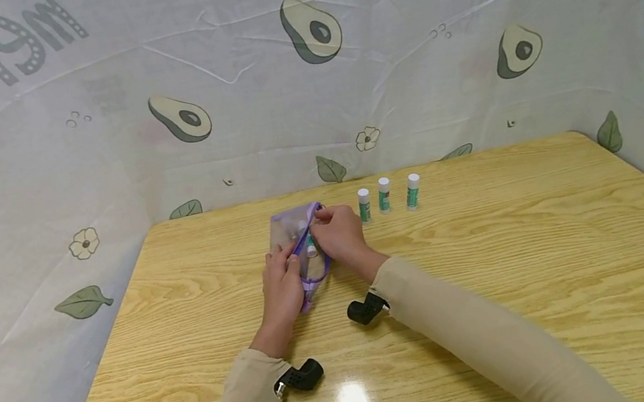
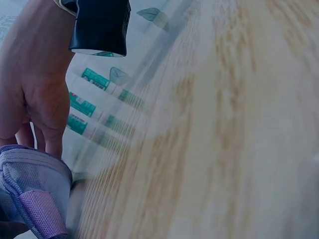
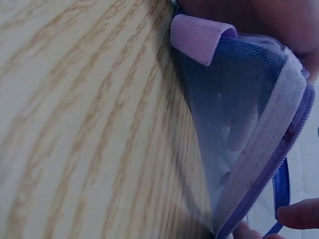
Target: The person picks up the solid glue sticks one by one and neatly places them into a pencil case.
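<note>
Left hand: grips the pouch
Right hand: pinches the pouch rim
Sticks: three — upright on surface, right of pouch

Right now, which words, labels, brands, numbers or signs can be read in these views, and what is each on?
"mer": grey letters on the backdrop, at left and right, seemingly mirrored; the row above the left one is cut off.
Three upright tubes: labels too small or blurred to read.
Tube in the pouch: too small to read.
Mesh pouch: no readable text.
</note>
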Available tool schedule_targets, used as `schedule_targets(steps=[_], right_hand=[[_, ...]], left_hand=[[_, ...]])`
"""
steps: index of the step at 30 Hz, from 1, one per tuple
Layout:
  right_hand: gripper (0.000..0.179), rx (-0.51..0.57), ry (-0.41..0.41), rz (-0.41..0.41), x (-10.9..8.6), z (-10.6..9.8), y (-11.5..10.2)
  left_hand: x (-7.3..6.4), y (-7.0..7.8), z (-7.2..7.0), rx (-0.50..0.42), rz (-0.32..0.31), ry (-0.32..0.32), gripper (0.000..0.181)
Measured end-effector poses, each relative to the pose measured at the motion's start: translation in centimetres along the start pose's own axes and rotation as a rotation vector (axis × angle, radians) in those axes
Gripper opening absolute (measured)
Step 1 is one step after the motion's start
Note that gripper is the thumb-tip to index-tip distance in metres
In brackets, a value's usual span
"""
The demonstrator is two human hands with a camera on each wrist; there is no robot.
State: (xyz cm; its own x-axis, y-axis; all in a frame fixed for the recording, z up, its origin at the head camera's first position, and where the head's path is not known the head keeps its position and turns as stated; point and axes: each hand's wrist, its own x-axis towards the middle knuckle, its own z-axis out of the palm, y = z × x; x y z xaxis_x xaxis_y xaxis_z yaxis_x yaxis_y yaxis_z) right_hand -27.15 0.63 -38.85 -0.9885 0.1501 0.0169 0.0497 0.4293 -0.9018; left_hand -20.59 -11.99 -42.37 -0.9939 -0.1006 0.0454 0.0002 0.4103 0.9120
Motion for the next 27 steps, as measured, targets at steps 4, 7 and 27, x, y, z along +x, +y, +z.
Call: schedule_targets(steps=[4, 7, 27], right_hand=[[0.033, -0.002, 0.011, -0.014, -0.1, -0.3, -0.1], [0.034, 0.012, 0.022, -0.031, -0.3, -0.6, -0.4], [0.046, 0.253, 0.011, -0.292, -1.1, -3.9, -0.6]], left_hand=[[0.0, 0.0, 0.0, 0.003, 0.005, 0.006, 0.045], [0.0, 0.0, 0.0, 0.006, 0.006, 0.007, 0.045], [0.0, 0.0, 0.1, 0.006, -0.017, -0.005, 0.046]])
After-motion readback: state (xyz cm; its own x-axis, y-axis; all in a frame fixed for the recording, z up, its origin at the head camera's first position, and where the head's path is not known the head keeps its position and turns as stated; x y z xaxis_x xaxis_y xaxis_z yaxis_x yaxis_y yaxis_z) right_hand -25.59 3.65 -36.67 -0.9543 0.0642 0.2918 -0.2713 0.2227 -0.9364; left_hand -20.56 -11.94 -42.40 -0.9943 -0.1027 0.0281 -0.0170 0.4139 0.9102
